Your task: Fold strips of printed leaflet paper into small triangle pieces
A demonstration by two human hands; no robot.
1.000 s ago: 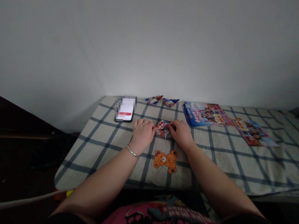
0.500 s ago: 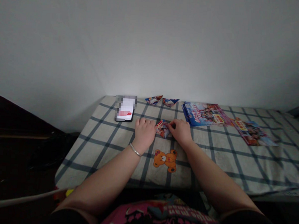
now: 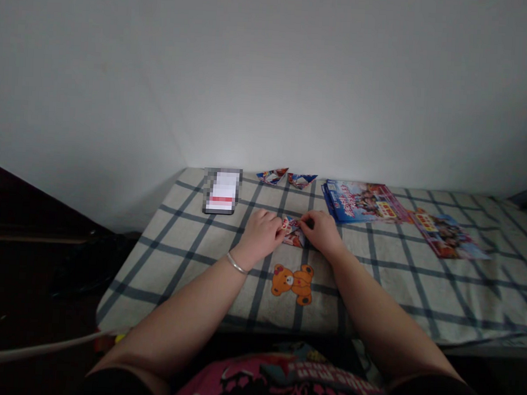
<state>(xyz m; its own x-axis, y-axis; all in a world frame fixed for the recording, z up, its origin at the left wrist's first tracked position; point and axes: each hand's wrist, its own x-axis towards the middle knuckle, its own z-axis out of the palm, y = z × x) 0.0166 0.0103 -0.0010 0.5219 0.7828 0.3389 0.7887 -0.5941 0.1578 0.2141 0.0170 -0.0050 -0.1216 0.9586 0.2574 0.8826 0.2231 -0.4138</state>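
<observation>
A small folded piece of printed paper [image 3: 294, 234], with red, white and blue print, is between my two hands low over the checked tablecloth. My left hand [image 3: 263, 233], with a silver bangle at the wrist, has its fingers closed on the paper's left side. On the other side, my right hand [image 3: 321, 231] pinches the upper right edge between thumb and forefinger. Fingers cover parts of both ends. Two folded paper boats [image 3: 272, 175] [image 3: 302, 180] stand at the back against the wall.
A phone [image 3: 222, 192] with a lit, partly blurred screen lies at the back left. To the right are a stack of printed leaflets [image 3: 360, 202] and a separate leaflet [image 3: 451, 234]. An orange bear picture [image 3: 292, 283] marks the checked tablecloth [image 3: 188, 276] near its front edge.
My left hand has shifted right, closer to my right hand, and its fingers have curled onto the paper. The paper has turned slightly and appears flatter and wider.
</observation>
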